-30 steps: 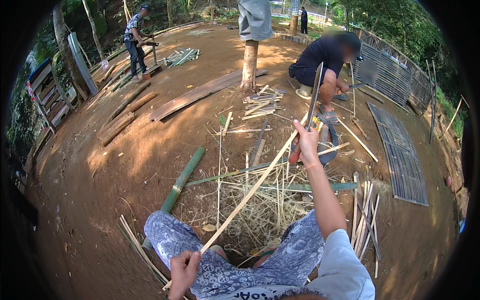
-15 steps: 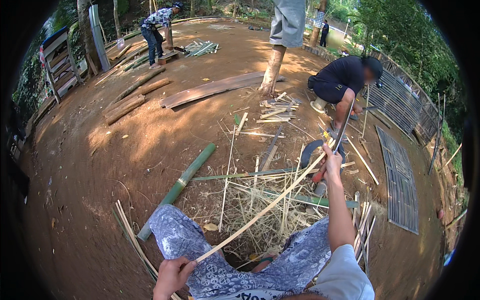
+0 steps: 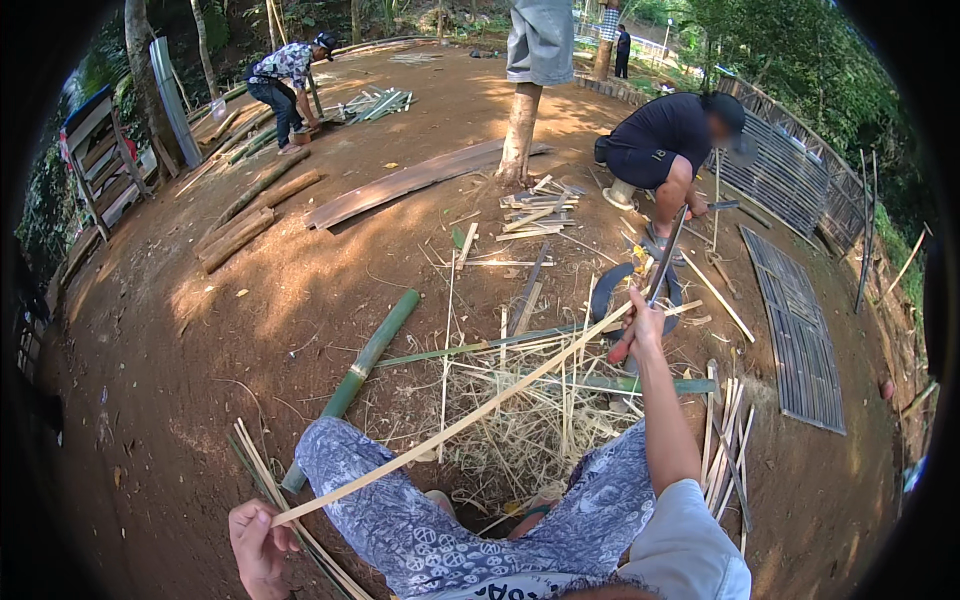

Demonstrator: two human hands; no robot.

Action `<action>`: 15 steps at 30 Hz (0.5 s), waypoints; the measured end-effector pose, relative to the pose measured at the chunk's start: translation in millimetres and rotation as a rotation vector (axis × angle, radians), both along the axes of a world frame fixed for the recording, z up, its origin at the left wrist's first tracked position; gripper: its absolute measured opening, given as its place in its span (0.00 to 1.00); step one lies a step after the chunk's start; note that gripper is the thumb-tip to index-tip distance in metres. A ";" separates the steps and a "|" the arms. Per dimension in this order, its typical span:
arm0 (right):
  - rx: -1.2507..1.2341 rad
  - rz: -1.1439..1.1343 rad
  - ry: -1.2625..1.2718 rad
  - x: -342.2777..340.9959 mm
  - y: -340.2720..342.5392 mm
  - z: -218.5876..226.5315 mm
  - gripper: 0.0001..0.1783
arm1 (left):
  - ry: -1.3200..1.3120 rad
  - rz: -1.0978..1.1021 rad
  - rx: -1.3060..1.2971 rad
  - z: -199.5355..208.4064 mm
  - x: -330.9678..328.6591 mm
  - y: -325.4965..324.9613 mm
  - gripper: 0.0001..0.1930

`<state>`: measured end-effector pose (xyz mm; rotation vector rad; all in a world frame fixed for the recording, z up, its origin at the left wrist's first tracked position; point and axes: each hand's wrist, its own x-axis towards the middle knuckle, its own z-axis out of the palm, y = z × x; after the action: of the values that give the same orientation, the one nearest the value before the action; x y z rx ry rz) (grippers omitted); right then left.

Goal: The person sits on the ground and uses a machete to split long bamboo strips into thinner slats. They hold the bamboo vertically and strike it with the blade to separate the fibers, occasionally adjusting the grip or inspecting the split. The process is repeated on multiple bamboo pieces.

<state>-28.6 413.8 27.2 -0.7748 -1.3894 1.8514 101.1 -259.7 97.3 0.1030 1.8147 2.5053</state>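
A long pale bamboo strip (image 3: 450, 428) runs slantwise across my lap. My left hand (image 3: 262, 545) pinches its near end, out beyond my left knee. My right hand (image 3: 647, 326), arm stretched forward, is closed round the red handle of a long-bladed knife (image 3: 667, 258). The blade points up and away. Beside the handle, the far part of the strip passes at my right fingers; whether they also grip it is hard to make out. Below lies a heap of bamboo shavings (image 3: 520, 430) between my knees, with a green bamboo piece (image 3: 655, 384) across it.
A green bamboo pole (image 3: 360, 372) lies by my left knee. Bundled strips (image 3: 728, 440) rest at my right. A co-worker (image 3: 668, 145) crouches ahead right near a slatted bamboo panel (image 3: 795, 325); another person (image 3: 285, 85) bends far left. A tree trunk (image 3: 520, 135) stands ahead.
My left hand has moved left and outward with the near end of the strip, drawing it back past my right hand. The knife and right hand have shifted slightly left and down in view.
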 end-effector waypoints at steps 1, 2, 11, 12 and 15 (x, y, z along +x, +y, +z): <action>-0.007 0.005 0.000 3.2 -6.2 -1.1 0.18 | 0.004 0.011 0.041 6.2 -2.3 1.1 0.17; -0.033 0.015 0.029 6.1 -11.7 -0.2 0.18 | 0.007 0.021 0.082 11.1 -3.8 0.8 0.17; 0.025 0.115 0.196 10.1 -32.0 52.7 0.15 | -0.346 -0.791 -0.741 25.4 -18.3 17.3 0.17; 0.044 0.145 0.225 8.8 -35.6 58.0 0.14 | -0.333 -0.868 -0.713 17.8 -24.1 28.6 0.20; 0.075 0.187 0.284 11.1 -61.6 91.7 0.16 | -0.148 -0.914 -0.733 16.9 -46.7 92.8 0.24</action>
<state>-17.5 352.1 118.9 -0.3363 -1.3734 1.9498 54.4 -166.9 114.1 0.5401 1.8813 1.1574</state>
